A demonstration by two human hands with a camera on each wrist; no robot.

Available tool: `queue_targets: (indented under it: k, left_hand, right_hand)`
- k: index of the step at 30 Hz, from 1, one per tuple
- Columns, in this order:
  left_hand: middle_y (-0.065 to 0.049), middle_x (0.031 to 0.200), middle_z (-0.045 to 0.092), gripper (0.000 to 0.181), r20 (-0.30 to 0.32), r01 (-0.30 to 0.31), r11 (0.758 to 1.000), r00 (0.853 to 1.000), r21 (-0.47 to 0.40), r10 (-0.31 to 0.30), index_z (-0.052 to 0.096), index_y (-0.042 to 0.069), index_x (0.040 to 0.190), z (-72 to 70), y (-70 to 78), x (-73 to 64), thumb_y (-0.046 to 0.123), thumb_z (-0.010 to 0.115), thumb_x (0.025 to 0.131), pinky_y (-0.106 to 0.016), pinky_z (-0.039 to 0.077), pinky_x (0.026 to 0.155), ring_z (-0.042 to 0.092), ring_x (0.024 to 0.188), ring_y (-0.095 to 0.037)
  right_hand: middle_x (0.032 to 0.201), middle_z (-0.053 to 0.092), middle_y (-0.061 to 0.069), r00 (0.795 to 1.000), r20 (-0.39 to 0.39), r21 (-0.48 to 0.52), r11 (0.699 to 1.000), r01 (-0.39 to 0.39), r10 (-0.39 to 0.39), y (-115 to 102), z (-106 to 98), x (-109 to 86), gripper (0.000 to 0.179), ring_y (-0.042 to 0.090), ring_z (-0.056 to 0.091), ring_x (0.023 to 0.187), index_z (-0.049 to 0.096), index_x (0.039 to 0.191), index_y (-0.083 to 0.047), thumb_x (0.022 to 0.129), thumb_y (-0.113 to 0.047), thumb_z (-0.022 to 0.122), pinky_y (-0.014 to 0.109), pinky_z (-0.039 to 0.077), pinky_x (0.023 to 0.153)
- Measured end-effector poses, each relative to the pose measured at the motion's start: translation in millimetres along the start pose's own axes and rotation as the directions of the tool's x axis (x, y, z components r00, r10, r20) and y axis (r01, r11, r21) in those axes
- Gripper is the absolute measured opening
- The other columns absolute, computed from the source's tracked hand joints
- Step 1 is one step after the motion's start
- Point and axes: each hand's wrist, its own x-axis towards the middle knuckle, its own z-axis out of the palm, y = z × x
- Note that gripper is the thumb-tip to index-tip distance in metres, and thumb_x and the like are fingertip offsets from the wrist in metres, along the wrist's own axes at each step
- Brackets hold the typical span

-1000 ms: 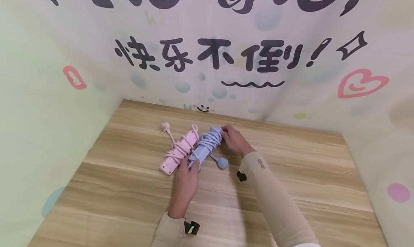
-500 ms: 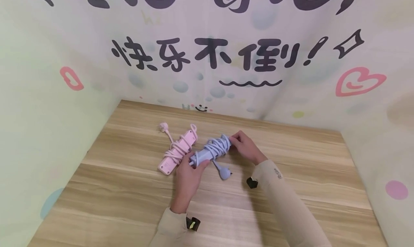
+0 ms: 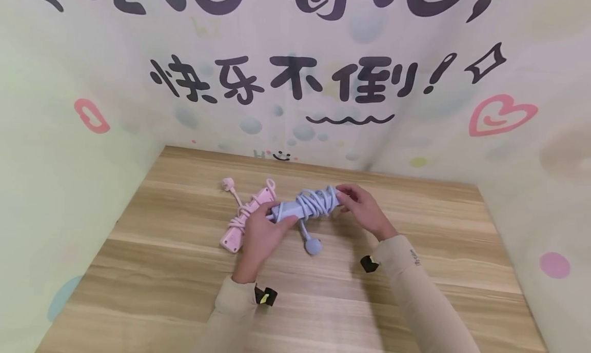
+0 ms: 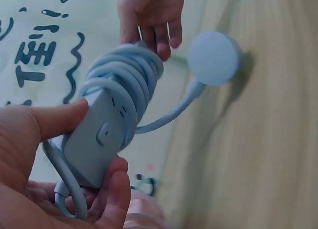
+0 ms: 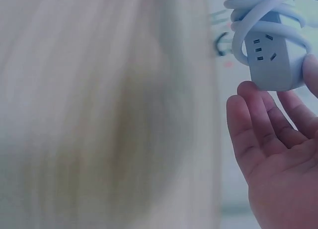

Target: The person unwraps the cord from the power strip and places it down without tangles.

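A blue power strip (image 3: pixel 289 209) with its cord wound round it is held up off the table between both hands. My left hand (image 3: pixel 262 236) grips its left end, thumb on one side and fingers on the other. At the other end, my right hand (image 3: pixel 368 210) pinches the strip between thumb and fingertips. Sockets (image 5: pixel 265 49) show near that end in the right wrist view. The blue plug (image 4: pixel 214 58) hangs on a short length of cord below the strip. Behind the left hand lies a pink power strip (image 3: pixel 232 237), likewise wrapped in its cord and partly hidden.
The pink plug (image 3: pixel 228 184) sticks out toward the back left. Everything is over a wood-grain table (image 3: pixel 429 250), bounded at the back by a printed wall cloth (image 3: pixel 286 30) and by pale side walls.
Both hands have lifted the blue power strip away from the pink one and turned it closer to level, its right end moving right. The pink strip stays on the table.
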Motion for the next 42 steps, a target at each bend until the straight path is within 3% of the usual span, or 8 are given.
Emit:
queue_targets:
  k: [8,17,21,26,30,35,42]
  left_hand:
    - [-0.013,0.116,0.073,0.056,0.056,-0.135,0.991,0.989,-0.011,0.136,0.066,0.01,0.128,-17.9,22.1,17.9,0.034,0.086,0.081,-0.037,0.061,0.078,0.07,0.094,-0.026]
    - [-0.011,0.12,0.073,0.061,0.113,-0.142,0.989,0.984,0.033,0.138,0.066,0.013,0.128,-28.5,32.2,32.5,0.04,0.088,0.078,-0.04,0.061,0.085,0.07,0.101,-0.025]
    - [-0.01,0.116,0.074,0.06,0.137,-0.177,0.984,0.976,0.031,0.171,0.067,0.012,0.127,-30.8,31.5,37.1,0.042,0.087,0.079,-0.038,0.06,0.082,0.07,0.099,-0.024]
    - [-0.012,0.113,0.074,0.057,0.146,-0.232,0.973,0.962,-0.006,0.23,0.068,0.009,0.125,-31.2,30.7,40.5,0.039,0.086,0.081,-0.039,0.06,0.081,0.07,0.097,-0.025]
    - [-0.015,0.112,0.074,0.056,0.137,-0.258,0.965,0.956,-0.041,0.261,0.068,0.005,0.124,-29.5,30.6,42.8,0.035,0.087,0.081,-0.041,0.061,0.082,0.071,0.096,-0.028]
    - [-0.015,0.11,0.074,0.054,0.143,-0.272,0.96,0.95,-0.065,0.279,0.069,0.005,0.122,-27.4,28.9,43.9,0.033,0.087,0.08,-0.037,0.059,0.079,0.069,0.094,-0.027]
    - [-0.014,0.11,0.074,0.053,0.164,-0.293,0.953,0.939,-0.082,0.302,0.069,0.008,0.122,-27.1,30.8,41.3,0.031,0.088,0.079,-0.034,0.058,0.078,0.068,0.093,-0.025]
  right_hand:
    - [0.124,0.065,0.013,0.994,-0.083,0.006,0.997,0.074,-0.073,-21,-14,-4.8,0.046,0.037,0.064,0.11,0.058,0.14,-0.008,0.105,-0.038,0.056,0.036,0.06,0.089]
    - [0.119,0.066,0.011,0.979,-0.17,0.036,0.992,0.123,-0.115,-29,-15,-12.4,0.043,0.025,0.064,0.101,0.061,0.136,-0.009,0.102,-0.035,0.062,0.031,0.061,0.084]
    - [0.116,0.067,0.01,0.971,-0.201,0.05,0.989,0.142,-0.13,-31,-15,-14.2,0.042,0.015,0.064,0.096,0.062,0.134,-0.008,0.101,-0.034,0.064,0.03,0.06,0.083]
    - [0.114,0.068,0.009,0.964,-0.226,0.057,0.986,0.155,-0.139,-33,-17,-16.9,0.04,0.014,0.064,0.094,0.063,0.132,-0.007,0.1,-0.031,0.066,0.027,0.06,0.081]
    - [0.115,0.067,0.007,0.967,-0.207,0.069,0.984,0.164,-0.147,-32,-22,-19.6,0.04,0.012,0.064,0.094,0.062,0.133,-0.006,0.1,-0.027,0.067,0.025,0.059,0.08]
    - [0.121,0.064,0.008,0.978,-0.128,0.088,0.98,0.179,-0.167,-30,-29,-24.7,0.043,0.011,0.065,0.098,0.059,0.139,-0.008,0.099,-0.023,0.068,0.026,0.06,0.081]
    - [0.129,0.063,0.009,0.992,-0.057,-0.014,0.993,0.116,-0.117,-36,-40,-33.1,0.048,0.021,0.062,0.109,0.055,0.144,-0.014,0.102,-0.036,0.063,0.029,0.057,0.089]
